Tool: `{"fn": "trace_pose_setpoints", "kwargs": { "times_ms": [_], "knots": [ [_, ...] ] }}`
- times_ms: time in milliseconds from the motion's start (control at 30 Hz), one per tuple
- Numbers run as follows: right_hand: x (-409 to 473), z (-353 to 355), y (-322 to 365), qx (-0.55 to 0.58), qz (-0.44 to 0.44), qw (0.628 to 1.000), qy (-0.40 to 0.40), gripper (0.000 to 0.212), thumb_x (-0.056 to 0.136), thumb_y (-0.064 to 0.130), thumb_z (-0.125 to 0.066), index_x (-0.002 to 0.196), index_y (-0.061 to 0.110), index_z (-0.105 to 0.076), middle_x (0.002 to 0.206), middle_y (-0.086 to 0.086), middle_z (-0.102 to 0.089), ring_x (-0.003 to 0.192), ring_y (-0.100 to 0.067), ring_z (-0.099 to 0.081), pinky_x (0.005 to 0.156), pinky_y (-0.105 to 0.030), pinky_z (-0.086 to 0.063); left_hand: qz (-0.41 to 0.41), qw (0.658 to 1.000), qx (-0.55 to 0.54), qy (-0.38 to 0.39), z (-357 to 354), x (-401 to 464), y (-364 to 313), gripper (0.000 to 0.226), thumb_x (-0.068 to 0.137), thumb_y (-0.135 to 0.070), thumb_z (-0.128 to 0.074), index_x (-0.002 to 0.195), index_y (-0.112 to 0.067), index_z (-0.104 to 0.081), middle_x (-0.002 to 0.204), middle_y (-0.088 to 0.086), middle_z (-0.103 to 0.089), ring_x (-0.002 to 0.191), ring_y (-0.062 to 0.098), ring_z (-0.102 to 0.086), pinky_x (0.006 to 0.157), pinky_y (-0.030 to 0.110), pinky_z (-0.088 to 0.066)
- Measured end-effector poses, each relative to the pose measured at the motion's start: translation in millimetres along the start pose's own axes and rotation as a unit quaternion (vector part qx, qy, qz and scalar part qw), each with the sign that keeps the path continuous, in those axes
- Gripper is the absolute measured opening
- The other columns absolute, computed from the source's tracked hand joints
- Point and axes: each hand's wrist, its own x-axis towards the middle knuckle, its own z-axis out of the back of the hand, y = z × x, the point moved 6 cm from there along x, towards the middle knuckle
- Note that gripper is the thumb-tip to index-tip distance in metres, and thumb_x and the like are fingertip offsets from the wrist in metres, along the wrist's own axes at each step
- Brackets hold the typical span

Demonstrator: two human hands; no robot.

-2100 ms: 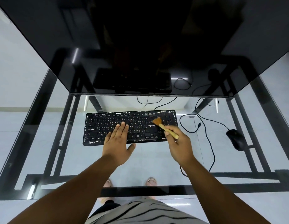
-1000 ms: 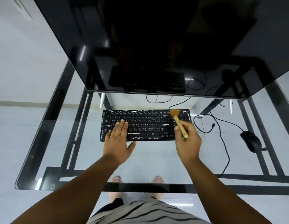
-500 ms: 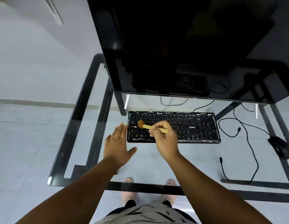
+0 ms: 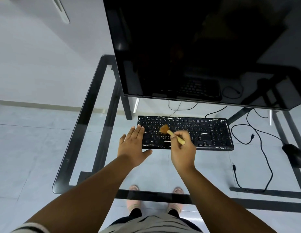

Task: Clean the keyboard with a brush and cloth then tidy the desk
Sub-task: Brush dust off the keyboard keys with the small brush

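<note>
The keyboard point(image 4: 196, 132) is black with white marks along its edges, lying flat on the glass desk point(image 4: 79, 132) below the monitor. The brush point(image 4: 171, 132) has a pale wooden handle and tan bristles; it is tilted, bristles down on the keys of the keyboard's left part.

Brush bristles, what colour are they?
Orange-brown, on a pale wooden handle; the brush shows clearly in the head view, held by the right hand.
</note>
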Motion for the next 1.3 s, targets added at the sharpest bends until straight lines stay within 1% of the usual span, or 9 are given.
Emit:
{"fn": "trace_pose_setpoints", "kwargs": {
  "times_ms": [167, 333, 500, 633, 800, 933, 1100, 1233, 1300],
  "knots": [
    [-3, -7, 0, 0.020, 0.012, 0.995, 0.100, 0.012, 0.092, 0.018, -0.063, 0.087, 0.030, -0.063, 0.073, -0.008, -0.068, 0.065, -0.027, -0.061, 0.056, -0.030, -0.044, 0.000, 1.000, 0.011, 0.001, -1, 2, 0, 0.090, 0.088, -0.064, -0.043, 0.154, -0.022, 0.002, 0.162, -0.007, 0.005, 0.148, 0.014, 0.008, 0.120, 0.042, -0.006],
    [0, 13, -5, 0.004, 0.006, 1.000, -0.012, 0.014, 0.093, 0.016, -0.060, 0.087, 0.029, -0.061, 0.069, 0.009, -0.064, 0.053, -0.005, -0.050, 0.049, -0.016, -0.037, 0.001, 1.000, 0.016, -0.011, -1, 1, -5, 0.087, 0.089, -0.063, -0.040, 0.154, -0.021, 0.002, 0.162, -0.006, 0.005, 0.148, 0.014, 0.008, 0.120, 0.042, -0.005],
    [-3, 7, -2, 0.001, 0.042, 0.994, 0.105, 0.005, 0.093, 0.020, -0.062, 0.093, 0.024, -0.065, 0.064, -0.001, -0.063, 0.050, -0.007, -0.045, 0.047, -0.019, -0.033, -0.021, 0.999, 0.025, -0.006, -2, -1, -18, 0.085, 0.091, -0.061, -0.038, 0.154, -0.022, 0.004, 0.162, -0.007, 0.009, 0.148, 0.013, 0.009, 0.119, 0.042, -0.005],
    [5, 23, -12, -0.021, 0.021, 0.999, 0.011, 0.007, 0.094, 0.023, -0.060, 0.095, 0.029, -0.063, 0.067, 0.014, -0.061, 0.056, -0.004, -0.052, 0.050, -0.012, -0.034, -0.027, 0.999, 0.030, 0.006, -8, -1, -27, 0.084, 0.092, -0.062, -0.035, 0.154, -0.023, 0.006, 0.161, -0.007, 0.011, 0.148, 0.013, 0.012, 0.120, 0.042, -0.004],
    [7, 21, -13, -0.041, 0.041, 0.992, 0.111, 0.007, 0.094, 0.024, -0.061, 0.095, 0.030, -0.065, 0.061, 0.017, -0.059, 0.049, -0.005, -0.047, 0.048, -0.018, -0.033, -0.022, 0.999, 0.035, 0.007, -10, -1, -29, 0.083, 0.093, -0.061, -0.034, 0.154, -0.022, 0.007, 0.161, -0.007, 0.013, 0.147, 0.012, 0.013, 0.120, 0.042, -0.004],
    [16, 38, -24, -0.064, 0.018, 0.998, 0.007, 0.009, 0.094, 0.030, -0.059, 0.102, 0.033, -0.062, 0.078, 0.014, -0.066, 0.066, -0.009, -0.057, 0.057, -0.023, -0.037, -0.016, 1.000, 0.025, -0.002, -10, -1, -33, 0.083, 0.092, -0.060, -0.036, 0.154, -0.021, 0.004, 0.162, -0.006, 0.009, 0.148, 0.012, 0.009, 0.120, 0.041, -0.005],
    [13, 29, -18, -0.052, 0.054, 0.991, 0.111, 0.012, 0.094, 0.024, -0.060, 0.101, 0.033, -0.066, 0.065, 0.012, -0.062, 0.051, -0.007, -0.048, 0.049, -0.022, -0.035, -0.008, 1.000, 0.016, -0.015, -10, -3, -39, 0.082, 0.092, -0.059, -0.039, 0.154, -0.021, 0.000, 0.162, -0.006, 0.004, 0.148, 0.013, 0.006, 0.119, 0.040, -0.006],
    [19, 47, -29, -0.056, 0.016, 0.998, 0.010, 0.010, 0.094, 0.030, -0.059, 0.103, 0.033, -0.064, 0.073, 0.013, -0.065, 0.062, -0.009, -0.056, 0.056, -0.025, -0.038, -0.022, 0.999, 0.017, -0.024, -10, -4, -50, 0.080, 0.093, -0.057, -0.038, 0.154, -0.022, 0.000, 0.162, -0.006, 0.003, 0.148, 0.013, 0.006, 0.118, 0.037, -0.004],
    [21, 49, -24, -0.038, 0.041, 0.998, 0.040, 0.013, 0.095, 0.029, -0.059, 0.106, 0.032, -0.064, 0.072, 0.014, -0.063, 0.059, -0.005, -0.053, 0.055, -0.019, -0.037, -0.033, 0.999, 0.021, -0.017, -11, -4, -56, 0.080, 0.093, -0.057, -0.037, 0.154, -0.022, 0.003, 0.162, -0.006, 0.005, 0.148, 0.013, 0.008, 0.119, 0.038, -0.003]
  ]
}}
